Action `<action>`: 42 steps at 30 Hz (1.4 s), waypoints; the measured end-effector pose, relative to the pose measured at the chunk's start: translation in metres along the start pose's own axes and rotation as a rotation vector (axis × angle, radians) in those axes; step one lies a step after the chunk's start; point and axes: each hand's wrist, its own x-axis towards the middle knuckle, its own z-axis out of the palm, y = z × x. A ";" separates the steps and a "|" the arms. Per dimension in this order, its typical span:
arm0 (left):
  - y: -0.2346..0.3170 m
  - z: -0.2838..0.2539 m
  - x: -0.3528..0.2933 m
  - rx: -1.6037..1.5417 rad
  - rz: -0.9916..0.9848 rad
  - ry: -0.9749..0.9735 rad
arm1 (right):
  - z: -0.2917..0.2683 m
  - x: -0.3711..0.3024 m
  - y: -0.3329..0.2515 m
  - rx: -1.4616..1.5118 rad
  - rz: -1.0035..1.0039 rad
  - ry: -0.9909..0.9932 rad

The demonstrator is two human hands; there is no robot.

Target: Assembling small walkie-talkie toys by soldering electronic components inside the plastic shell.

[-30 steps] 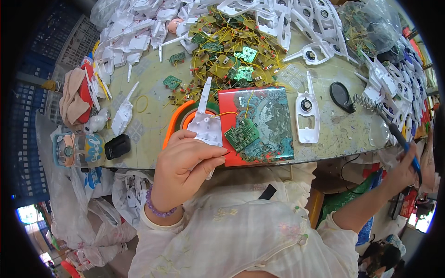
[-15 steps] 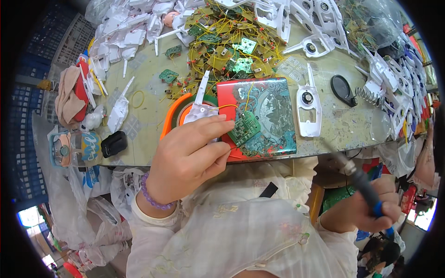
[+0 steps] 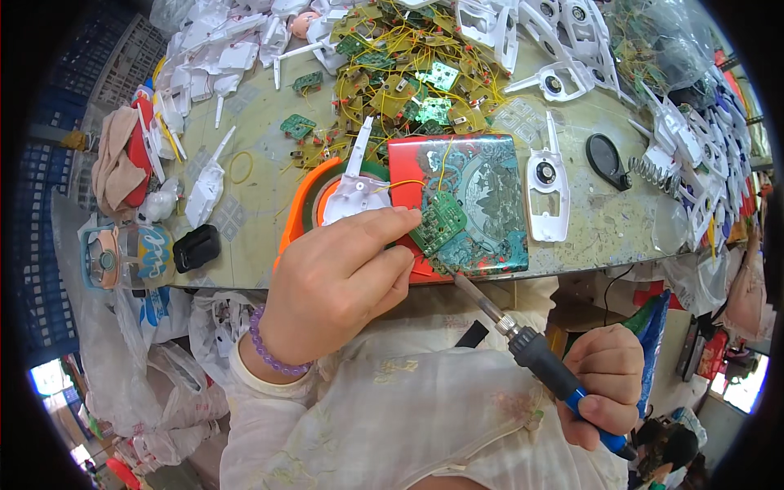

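Observation:
My left hand [image 3: 339, 269] pinches the left edge of a green circuit board [image 3: 441, 224] over a red and teal patterned box [image 3: 486, 196]. Yellow wires run from the board, one toward a white plastic housing [image 3: 356, 196] just beyond my fingers. That housing lies against an orange tape roll [image 3: 290, 224], partly covered by my hand. My right hand [image 3: 606, 380] is wrapped round the blue and black handle of a soldering iron [image 3: 543, 359]. The iron's tip points up and left, close to the board's lower edge; I cannot tell whether it touches.
Behind the box rises a heap of wired circuit boards [image 3: 400, 90]. White plastic housings [image 3: 224, 57] pile up at the far left, with more white frames [image 3: 563, 49] at the far right. One white frame [image 3: 547, 192], a black oval part [image 3: 607, 161] and a coiled spring [image 3: 651, 170] lie right of the box.
My right hand has brought the soldering iron leftward from the right side, its tip now near the board. My left hand keeps its pinch on the board; the view has shifted slightly.

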 end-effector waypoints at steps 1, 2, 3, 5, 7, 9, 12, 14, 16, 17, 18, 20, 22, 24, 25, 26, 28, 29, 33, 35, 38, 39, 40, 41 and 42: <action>0.000 0.000 0.000 -0.001 0.006 -0.001 | 0.001 0.000 0.000 -0.002 0.000 -0.001; 0.000 0.000 -0.001 0.001 0.002 0.000 | 0.002 -0.001 0.002 0.005 -0.007 -0.016; 0.000 0.000 -0.002 0.001 0.001 0.003 | 0.003 -0.002 0.003 0.011 -0.015 -0.030; -0.001 0.000 -0.002 -0.002 0.002 0.006 | 0.003 -0.003 0.005 0.024 -0.017 -0.056; -0.002 0.000 -0.001 -0.007 0.001 -0.001 | 0.003 -0.003 0.007 0.031 -0.020 -0.082; -0.001 0.001 0.000 -0.007 0.004 -0.006 | 0.004 -0.004 0.009 0.014 -0.048 -0.114; -0.002 0.001 0.000 -0.006 0.009 -0.012 | 0.005 -0.005 0.010 0.034 -0.038 -0.100; -0.002 0.001 -0.001 -0.005 0.012 -0.012 | 0.007 -0.006 0.011 0.036 -0.048 -0.091; -0.002 0.001 -0.002 -0.008 0.011 -0.014 | 0.009 -0.006 0.011 0.039 -0.058 -0.081; -0.002 0.001 -0.002 -0.006 0.010 -0.014 | 0.010 -0.006 0.010 0.042 -0.050 -0.079; -0.001 0.001 -0.002 -0.006 0.011 -0.010 | 0.010 -0.006 0.010 0.045 -0.042 -0.076; -0.001 0.001 -0.002 -0.007 0.012 -0.005 | 0.010 -0.007 0.011 0.046 -0.045 -0.073; -0.001 0.002 -0.001 -0.010 0.011 -0.008 | 0.011 -0.007 0.011 0.045 -0.048 -0.072; -0.001 0.002 -0.001 -0.011 0.008 -0.003 | 0.012 -0.007 0.011 0.042 -0.046 -0.059; -0.001 0.002 -0.002 -0.013 0.005 0.003 | 0.012 -0.007 0.011 0.044 -0.046 -0.059; -0.001 0.002 -0.002 -0.012 0.005 0.003 | 0.012 -0.007 0.011 0.043 -0.040 -0.066; 0.000 0.002 -0.002 -0.013 -0.007 0.003 | 0.012 -0.008 0.011 0.044 -0.035 -0.072; 0.000 0.003 -0.002 -0.013 -0.007 0.003 | 0.011 -0.009 0.011 0.039 -0.029 -0.077; 0.001 0.004 -0.002 -0.008 -0.020 0.009 | 0.011 -0.010 0.012 0.042 -0.023 -0.065; 0.002 0.004 -0.003 -0.005 -0.024 0.011 | 0.011 -0.011 0.012 0.043 -0.017 -0.063; 0.003 0.003 -0.003 -0.003 -0.036 0.011 | 0.008 -0.012 0.012 0.044 0.008 -0.067; 0.003 0.003 -0.004 -0.002 -0.035 0.013 | 0.007 -0.012 0.012 0.045 0.027 -0.073; 0.003 0.003 -0.004 0.000 -0.034 0.016 | 0.008 -0.012 0.012 0.046 0.026 -0.073; 0.004 0.003 -0.003 -0.001 -0.033 0.016 | 0.009 -0.013 0.013 0.042 0.035 -0.051; 0.005 0.003 -0.003 -0.006 -0.035 0.015 | 0.009 -0.013 0.013 0.039 0.044 -0.029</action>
